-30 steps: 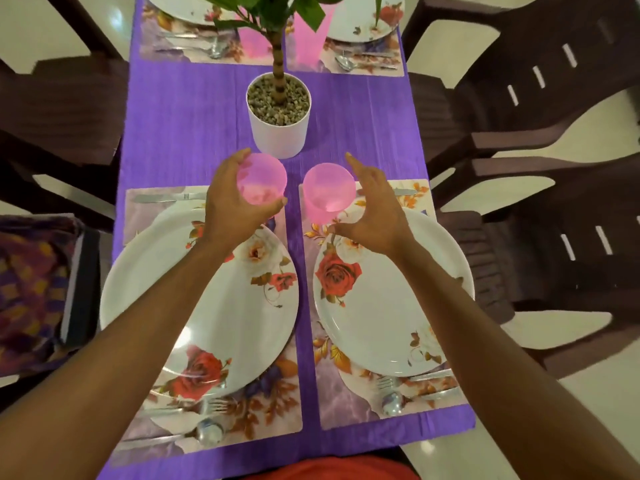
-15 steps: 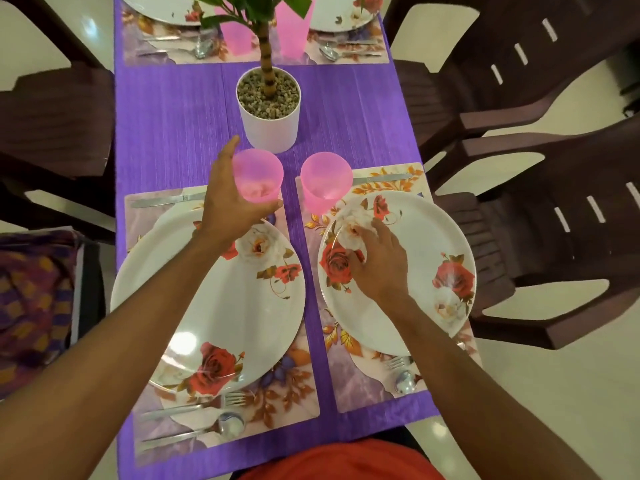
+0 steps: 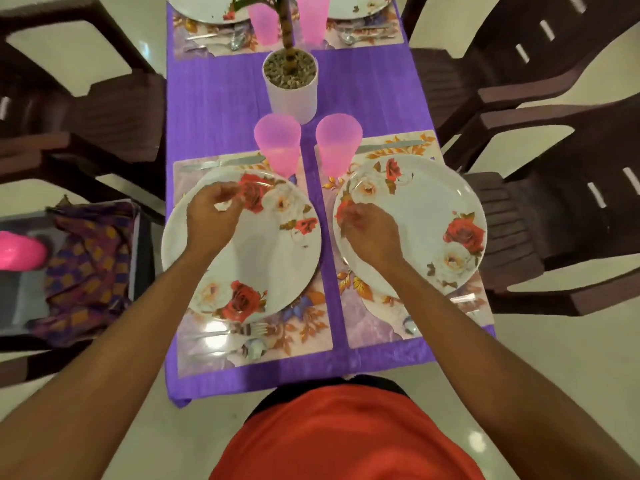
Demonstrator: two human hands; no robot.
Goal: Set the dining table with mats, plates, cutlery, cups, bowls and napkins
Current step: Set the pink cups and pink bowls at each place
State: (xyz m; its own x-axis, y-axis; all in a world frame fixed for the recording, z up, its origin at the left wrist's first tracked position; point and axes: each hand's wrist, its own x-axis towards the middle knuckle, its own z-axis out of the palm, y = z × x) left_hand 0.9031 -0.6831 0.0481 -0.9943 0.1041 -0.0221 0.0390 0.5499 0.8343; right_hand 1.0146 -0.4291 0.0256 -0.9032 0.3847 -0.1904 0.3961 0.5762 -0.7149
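Left hand [image 3: 211, 220] released the pink cup [image 3: 277, 143]; now over left plate [image 3: 256, 258]

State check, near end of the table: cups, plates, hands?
left cup: upright, untouched
right cup: upright, untouched
left plate: on mat, empty
right plate: on mat, empty
left hand: over left plate, fingers loosely curled, holding nothing
right hand: at right plate's left rim, grip unclear

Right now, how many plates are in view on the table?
4. Near left plate and near right plate at this end; far left plate and far right plate beyond the potted plant, partly cropped. More may lie outside view.
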